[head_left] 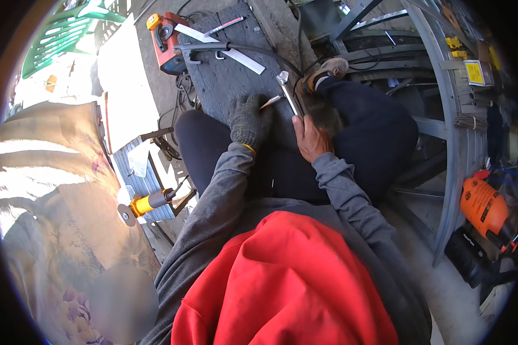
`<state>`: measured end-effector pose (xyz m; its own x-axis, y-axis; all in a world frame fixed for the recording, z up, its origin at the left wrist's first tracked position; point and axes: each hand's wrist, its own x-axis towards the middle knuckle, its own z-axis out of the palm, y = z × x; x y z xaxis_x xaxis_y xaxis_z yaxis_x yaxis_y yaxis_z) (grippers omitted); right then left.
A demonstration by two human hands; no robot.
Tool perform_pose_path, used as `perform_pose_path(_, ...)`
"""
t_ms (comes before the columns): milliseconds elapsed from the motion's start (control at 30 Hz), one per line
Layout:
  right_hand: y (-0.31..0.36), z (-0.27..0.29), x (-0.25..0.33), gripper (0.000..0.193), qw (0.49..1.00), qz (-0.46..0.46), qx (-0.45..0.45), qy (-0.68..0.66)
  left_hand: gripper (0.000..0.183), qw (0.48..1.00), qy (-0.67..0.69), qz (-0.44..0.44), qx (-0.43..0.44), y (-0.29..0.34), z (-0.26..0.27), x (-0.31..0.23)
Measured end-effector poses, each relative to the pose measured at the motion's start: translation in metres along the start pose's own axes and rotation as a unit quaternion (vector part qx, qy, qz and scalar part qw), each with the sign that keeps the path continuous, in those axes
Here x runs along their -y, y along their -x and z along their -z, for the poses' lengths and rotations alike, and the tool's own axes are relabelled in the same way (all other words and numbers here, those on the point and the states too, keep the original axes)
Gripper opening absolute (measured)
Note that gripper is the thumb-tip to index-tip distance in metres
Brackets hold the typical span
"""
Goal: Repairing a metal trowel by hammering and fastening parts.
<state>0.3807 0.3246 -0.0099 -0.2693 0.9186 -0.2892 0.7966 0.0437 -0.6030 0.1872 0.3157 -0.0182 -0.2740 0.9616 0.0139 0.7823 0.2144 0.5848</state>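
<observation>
My left hand (249, 119), in a dark grey knit glove, rests on a dark, worn wooden board (213, 80) with its fingers curled. A thin, tapered, copper-coloured piece (271, 102) sticks out of it toward the right. My bare right hand (313, 138) is wrapped round the silver handle of a hammer (290, 95). The hammer's shiny head points away from me, above the board's right edge. The tapered piece's tip lies close to the hammer handle; whether they touch I cannot tell.
A welding electrode holder (201, 48), a pale flat strip (244, 60) and a slim pen (224, 26) lie on the board. A red welding machine (168, 46) stands beyond it. At left is a yellow angle grinder (149, 202); at right, a grey steel frame (450, 144) and orange bottle (483, 204).
</observation>
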Motion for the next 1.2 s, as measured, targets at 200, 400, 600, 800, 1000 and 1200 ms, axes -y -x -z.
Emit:
perform_pose_path(200,0.001,0.004,0.003,0.044,1.0,0.001,-0.006,-0.029,0.027,0.999,0.018,-0.023,-0.035,0.001,-0.002,0.002)
perform_pose_path(400,-0.001,0.006,-0.002,0.045,0.995,0.013,-0.082,-0.054,0.028,0.997,0.003,-0.057,-0.052,0.006,-0.003,0.0)
perform_pose_path(600,0.01,0.015,0.012,0.039,0.98,0.079,-0.119,-0.142,0.025,0.996,-0.038,-0.061,-0.046,0.008,-0.001,0.001)
perform_pose_path(800,0.001,-0.002,-0.003,0.032,0.997,-0.013,0.01,0.069,0.024,0.996,-0.002,-0.063,-0.063,0.004,-0.005,0.0)
perform_pose_path(1000,0.006,0.007,0.008,0.038,0.988,0.068,-0.087,-0.108,0.023,0.993,0.013,-0.078,-0.088,0.005,-0.004,0.002)
perform_pose_path(1200,0.0,0.004,0.0,0.041,0.996,0.04,-0.055,-0.053,0.026,0.996,-0.002,-0.067,-0.065,0.006,0.0,-0.002)
